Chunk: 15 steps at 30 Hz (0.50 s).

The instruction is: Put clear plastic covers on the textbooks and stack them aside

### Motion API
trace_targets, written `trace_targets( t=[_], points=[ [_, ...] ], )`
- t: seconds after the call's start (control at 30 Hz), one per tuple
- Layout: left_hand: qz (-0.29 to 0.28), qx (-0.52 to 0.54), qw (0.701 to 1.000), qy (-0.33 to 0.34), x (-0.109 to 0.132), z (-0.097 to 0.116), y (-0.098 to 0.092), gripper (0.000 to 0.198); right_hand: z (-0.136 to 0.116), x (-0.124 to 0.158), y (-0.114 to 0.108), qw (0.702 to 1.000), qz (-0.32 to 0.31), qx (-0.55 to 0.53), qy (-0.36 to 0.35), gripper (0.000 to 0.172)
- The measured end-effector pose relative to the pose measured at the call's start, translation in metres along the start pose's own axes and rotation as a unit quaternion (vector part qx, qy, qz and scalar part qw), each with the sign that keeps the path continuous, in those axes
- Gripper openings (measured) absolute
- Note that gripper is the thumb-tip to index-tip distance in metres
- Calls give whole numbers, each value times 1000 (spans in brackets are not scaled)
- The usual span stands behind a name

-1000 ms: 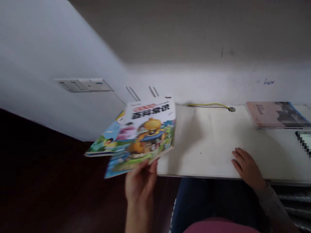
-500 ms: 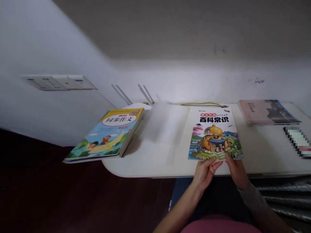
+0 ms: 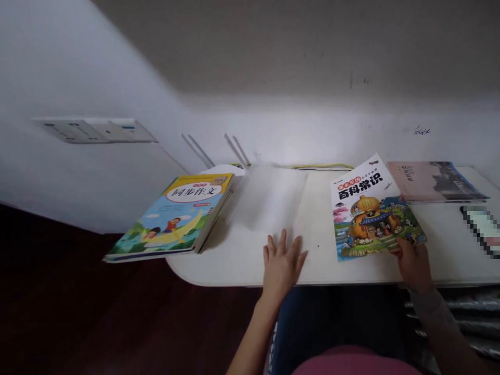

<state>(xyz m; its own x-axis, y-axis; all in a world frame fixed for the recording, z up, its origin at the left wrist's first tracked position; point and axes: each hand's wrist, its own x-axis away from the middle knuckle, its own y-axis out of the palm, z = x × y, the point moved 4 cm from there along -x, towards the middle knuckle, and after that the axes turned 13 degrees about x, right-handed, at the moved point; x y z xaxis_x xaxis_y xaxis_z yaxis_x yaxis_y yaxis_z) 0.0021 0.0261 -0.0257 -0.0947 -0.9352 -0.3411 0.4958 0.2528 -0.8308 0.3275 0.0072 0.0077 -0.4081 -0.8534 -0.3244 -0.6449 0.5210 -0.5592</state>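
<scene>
My right hand grips the lower right corner of a thin book with a gourd house on its cover, thumb on top. The book is tilted to the left above the white desk. Fingers spread, my left hand is over the desk's front edge, holding nothing; whether it touches the surface I cannot tell. Just beyond its fingertips is a blurred whitish, see-through patch whose kind I cannot make out. A stack of books, with a yellow and blue cover on top, sits at the desk's left end.
Behind the held book lies a pile of books with a pink cover. A phone-like thing, pixelated, rests at the right. A yellow cable runs along the wall, and a socket panel is on the left wall.
My left hand has let go of the book and moved left with its fingers spread. My right hand has carried the book to the right and tilted it.
</scene>
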Motion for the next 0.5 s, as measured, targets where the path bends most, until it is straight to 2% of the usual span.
trace_targets(
  t=[0.1,0.2,0.27,0.33,0.4,0.5],
  points=[
    [-6,-47,999,6,4,-5,5,44,-30,-7,-12,996,-18,83,-41,26],
    [7,-49,999,20,3,-4,8,44,-82,-5,-2,961,-37,226,-155,50],
    [25,-34,999,20,2,-3,7,47,-119,4,15,925,-46,289,-242,58],
    [36,-8,999,15,1,-4,5,50,-150,15,38,893,-71,320,-309,57],
    [25,30,999,15,0,-4,3,48,-174,28,61,870,-104,345,-337,53],
    [-7,113,994,-7,-2,-10,-1,42,-196,49,95,843,-166,372,-350,50]
  ],
)
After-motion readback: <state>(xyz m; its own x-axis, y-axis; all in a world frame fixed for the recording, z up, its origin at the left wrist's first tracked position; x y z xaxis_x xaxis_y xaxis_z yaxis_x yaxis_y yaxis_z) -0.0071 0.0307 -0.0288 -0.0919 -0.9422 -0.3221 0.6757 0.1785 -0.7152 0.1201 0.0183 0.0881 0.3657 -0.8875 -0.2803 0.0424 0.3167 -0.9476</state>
